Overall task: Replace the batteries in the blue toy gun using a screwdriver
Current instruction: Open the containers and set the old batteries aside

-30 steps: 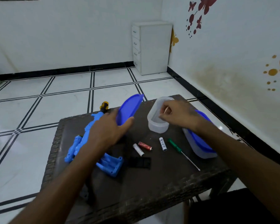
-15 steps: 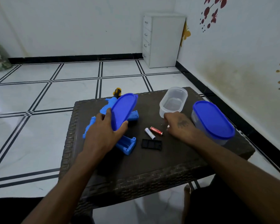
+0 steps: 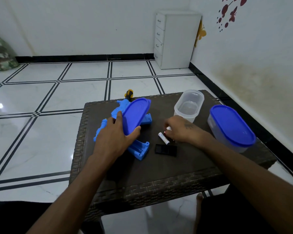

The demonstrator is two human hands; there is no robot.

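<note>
At frame centre, the blue toy gun lies on the table, its battery bay open. The left hand grips a blue lid; the right hand pinches at batteries beside one white battery. Light, slick cylinders, probably best pinched mid-body. Two containers stand upper right.

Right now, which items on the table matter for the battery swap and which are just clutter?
Job:
blue toy gun, compartment open
white battery on the table
black battery cover
right hand at the batteries

Lying about:
blue lid, held by left hand
open clear container
lidded container
white drawer unit
</note>
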